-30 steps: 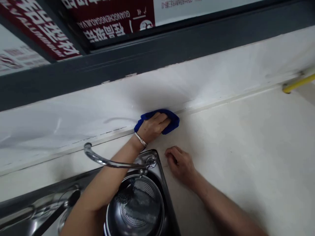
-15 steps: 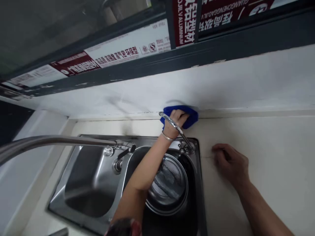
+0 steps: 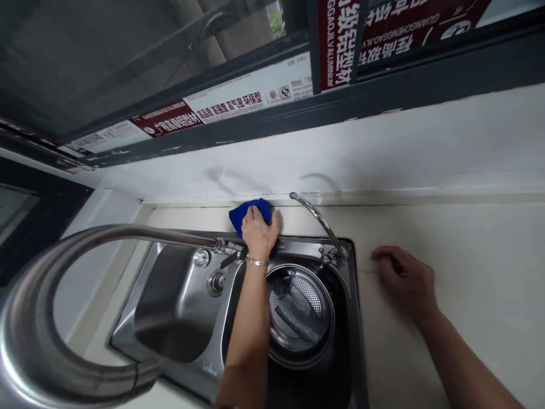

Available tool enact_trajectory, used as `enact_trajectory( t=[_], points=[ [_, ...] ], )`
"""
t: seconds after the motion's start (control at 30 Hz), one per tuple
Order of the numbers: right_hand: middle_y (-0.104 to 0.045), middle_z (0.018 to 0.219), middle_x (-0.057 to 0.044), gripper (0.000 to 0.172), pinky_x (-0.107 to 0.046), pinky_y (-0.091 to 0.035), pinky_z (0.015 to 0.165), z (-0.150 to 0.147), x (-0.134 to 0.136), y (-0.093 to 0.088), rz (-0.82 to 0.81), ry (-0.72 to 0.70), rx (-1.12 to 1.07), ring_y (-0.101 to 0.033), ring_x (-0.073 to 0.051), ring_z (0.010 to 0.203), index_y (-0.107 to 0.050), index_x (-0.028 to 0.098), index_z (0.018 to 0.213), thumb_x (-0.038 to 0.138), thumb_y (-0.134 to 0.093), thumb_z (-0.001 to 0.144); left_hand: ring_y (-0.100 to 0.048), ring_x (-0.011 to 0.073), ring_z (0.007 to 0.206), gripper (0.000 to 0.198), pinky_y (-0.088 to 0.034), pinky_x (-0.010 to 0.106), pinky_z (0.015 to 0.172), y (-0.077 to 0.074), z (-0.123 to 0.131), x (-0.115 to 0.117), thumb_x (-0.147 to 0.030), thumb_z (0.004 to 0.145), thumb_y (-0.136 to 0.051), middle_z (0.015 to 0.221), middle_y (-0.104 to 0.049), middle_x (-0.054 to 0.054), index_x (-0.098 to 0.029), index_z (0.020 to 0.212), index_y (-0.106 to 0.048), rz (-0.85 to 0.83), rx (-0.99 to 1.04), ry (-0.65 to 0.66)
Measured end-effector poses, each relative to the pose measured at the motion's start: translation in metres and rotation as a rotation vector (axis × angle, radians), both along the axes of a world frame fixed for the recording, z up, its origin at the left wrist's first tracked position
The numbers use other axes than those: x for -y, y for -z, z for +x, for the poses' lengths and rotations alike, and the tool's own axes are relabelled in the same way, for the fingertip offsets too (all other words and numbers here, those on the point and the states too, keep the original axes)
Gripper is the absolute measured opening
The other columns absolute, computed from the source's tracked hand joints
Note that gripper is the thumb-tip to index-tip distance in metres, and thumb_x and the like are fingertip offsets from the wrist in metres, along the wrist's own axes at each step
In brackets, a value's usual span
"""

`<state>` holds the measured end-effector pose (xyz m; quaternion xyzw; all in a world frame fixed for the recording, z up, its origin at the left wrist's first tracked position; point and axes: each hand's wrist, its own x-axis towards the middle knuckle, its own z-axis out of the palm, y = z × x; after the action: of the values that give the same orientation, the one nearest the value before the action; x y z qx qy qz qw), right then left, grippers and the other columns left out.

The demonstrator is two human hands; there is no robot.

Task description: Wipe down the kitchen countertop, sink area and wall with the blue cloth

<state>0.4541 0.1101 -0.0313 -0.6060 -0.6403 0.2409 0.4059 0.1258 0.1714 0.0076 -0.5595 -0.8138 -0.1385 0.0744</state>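
The blue cloth (image 3: 248, 212) has slid leftward along the back edge of the counter (image 3: 468, 272): 1 second ago it lay against the wall seam to the right of the thin curved spout (image 3: 317, 218), half a second ago it was just behind that spout, and now it sits to the left of it, at the back rim of the steel sink (image 3: 179, 295). The left hand (image 3: 259, 232) has travelled with it and lies on top, fingers held together and bent over the cloth, pressing it down; a thin bracelet (image 3: 258, 262) rings the wrist. Judging by that path, the wiping has passed along the seam behind the spout and reached the strip behind the sink. The right hand (image 3: 404, 278) has barely shifted and rests knuckles-up on the counter just right of the sink, well apart from the cloth. Its fingertips are tucked under, so I cannot tell whether it pinches anything. Most of the cloth is hidden beneath the left hand, and the forearm crosses part of the round strainer basket (image 3: 298, 315), whose dark contents are hard to make out. A large faucet neck (image 3: 63, 318) looms blurred in the foreground and covers the sink's left corner.
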Motion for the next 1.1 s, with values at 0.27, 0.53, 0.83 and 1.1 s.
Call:
enact_trajectory(
  t=[0.27,0.53,0.83,1.1],
  points=[
    [-0.073,0.073,0.0,0.023,-0.025,-0.047,0.06,0.002,0.002,-0.002,-0.044,0.003,0.009,-0.062,-0.013,0.055,-0.074,0.023,0.088,0.033,-0.053,0.089,-0.06,0.0403,0.118,0.05,-0.047,0.051,0.101,-0.015,-0.003,-0.02,-0.032,0.089,-0.049,0.126,-0.065,0.029,0.001,0.124,-0.064,-0.271,-0.189,-0.105],
    [-0.076,0.086,-0.004,0.026,-0.029,-0.047,0.067,-0.007,0.004,0.003,-0.013,0.03,0.112,-0.066,-0.017,0.067,-0.074,0.023,0.092,0.035,-0.051,0.09,-0.059,0.0279,0.113,0.05,-0.051,0.04,0.099,0.006,0.023,-0.013,-0.011,0.075,-0.063,0.121,-0.068,0.01,-0.021,0.122,-0.073,-0.106,0.109,0.209],
    [-0.076,0.086,-0.005,0.029,-0.03,-0.048,0.068,-0.006,0.004,0.001,-0.057,0.018,0.126,-0.067,-0.018,0.069,-0.074,0.023,0.091,0.038,-0.05,0.09,-0.057,0.0279,0.119,0.049,-0.05,0.041,0.094,0.016,0.09,-0.012,-0.009,0.086,-0.062,0.137,-0.066,0.008,-0.026,0.132,-0.07,-0.102,0.087,0.346],
    [-0.063,0.058,0.002,0.027,-0.027,-0.046,0.058,0.009,0.007,-0.005,-0.188,0.036,-0.06,-0.057,-0.014,0.051,-0.076,0.023,0.09,0.04,-0.056,0.083,-0.055,0.0295,0.125,0.052,-0.048,0.042,0.096,-0.006,0.047,0.004,-0.014,0.102,-0.033,0.154,-0.054,0.015,-0.017,0.15,-0.054,-0.283,-0.16,0.318]
  ],
)
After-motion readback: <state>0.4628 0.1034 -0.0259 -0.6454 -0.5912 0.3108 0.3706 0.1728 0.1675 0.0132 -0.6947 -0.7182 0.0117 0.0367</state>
